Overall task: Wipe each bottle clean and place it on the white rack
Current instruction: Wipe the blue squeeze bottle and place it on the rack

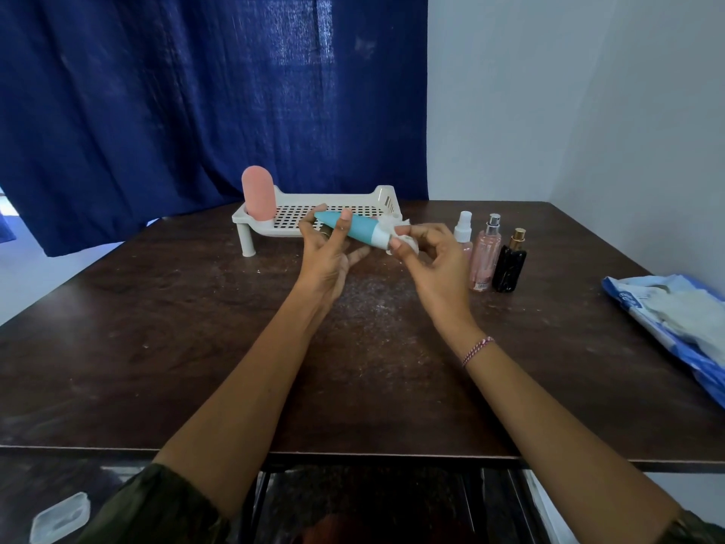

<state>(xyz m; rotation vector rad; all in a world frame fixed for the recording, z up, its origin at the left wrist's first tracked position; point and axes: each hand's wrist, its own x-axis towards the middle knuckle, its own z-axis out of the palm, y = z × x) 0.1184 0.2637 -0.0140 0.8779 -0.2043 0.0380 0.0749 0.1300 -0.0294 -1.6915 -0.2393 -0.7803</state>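
A teal tube bottle [355,226] with a white cap lies tilted in the air in front of the white rack [314,215]. My left hand [327,253] grips its tapered end. At the cap end, my right hand [425,253] pinches a white wipe [396,229] against the bottle. On the rack's left end a pink rounded bottle [257,198] stands upright. To the right of the rack three bottles stand on the table: a small white spray bottle [463,229], a pink perfume bottle [486,253] and a black bottle [510,265] with a gold top.
The dark wooden table [196,327] is dusted with white specks near its middle. A blue and white pack of wipes [678,323] lies at the right edge. A blue curtain hangs behind the table. A clear plastic lid [59,518] lies on the floor at lower left.
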